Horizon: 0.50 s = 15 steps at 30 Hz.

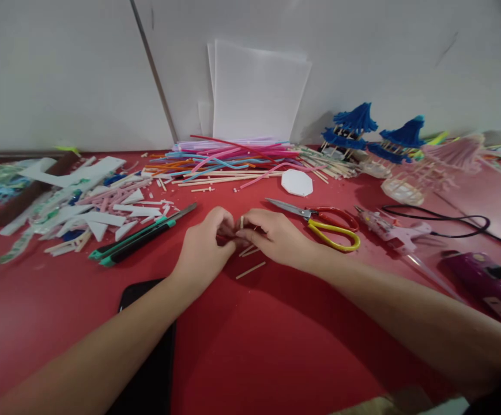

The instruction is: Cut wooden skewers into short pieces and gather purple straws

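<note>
Head view: the right hand (278, 235) and left hand (207, 245) meet just left of the scissors (305, 213), which serve as the landmark. The right fingers appear clamped on a short wooden stick (241, 222), its end protruding at the fingertips. The left fingers curl inward against the right; whether they grip anything cannot be told.

Potential faults:

1. Slip. The stick is thin and offers little gripping surface; uneven pressure could twist it loose or snap it.

2. Scatter. A loose wooden stick (251, 270) lies on the table (250, 334), left of the scissors and nearer the person. A lowered wrist could sweep it away.

3. Cuts. The scissors' tips lie just beyond the right hand; a forward reach could strike them. Farther left of the scissors, beyond the left hand, the utility knife (140, 239) has its blade exposed.

4. Burn. Right of the scissors lies a glue gun (399, 230). If heated, its nozzle could burn a straying hand; a snag on the cable (458, 218) could drag it.
</note>
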Motion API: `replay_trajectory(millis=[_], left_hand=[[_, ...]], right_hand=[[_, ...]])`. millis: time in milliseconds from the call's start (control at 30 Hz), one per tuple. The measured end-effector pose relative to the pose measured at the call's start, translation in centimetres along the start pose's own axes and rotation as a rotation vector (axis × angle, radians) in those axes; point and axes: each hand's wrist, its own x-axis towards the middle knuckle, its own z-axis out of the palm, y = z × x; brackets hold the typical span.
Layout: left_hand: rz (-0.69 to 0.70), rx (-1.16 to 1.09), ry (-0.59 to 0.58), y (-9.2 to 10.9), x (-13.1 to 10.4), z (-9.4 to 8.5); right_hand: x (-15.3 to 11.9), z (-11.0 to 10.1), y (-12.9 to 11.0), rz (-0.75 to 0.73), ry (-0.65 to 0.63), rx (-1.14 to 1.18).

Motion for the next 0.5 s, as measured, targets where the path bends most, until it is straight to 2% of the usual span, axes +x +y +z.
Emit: replay_trajectory(millis=[167,267,367,500], left_hand=[[-0.066,-0.134,0.041,-0.06,0.02,0.21],[-0.101,-0.28,-0.012,-0.19,0.21,0.13],[-0.096,-0.325,-0.071,-0.36,0.41,-0.05],[-0.082,-0.302,-0.081,-0.5,0.58,-0.19]], right_hand=[[-0.33,-0.11,0.26,-0.06,-0.003,-0.024],[-0.46,-0.33,0.25,-0.084,-0.002,0.008],[-0.49,-0.62,0.13,-0.102,-0.009,0.024],[-0.46,-0.86,-0.22,0.017,-0.032,0.03]])
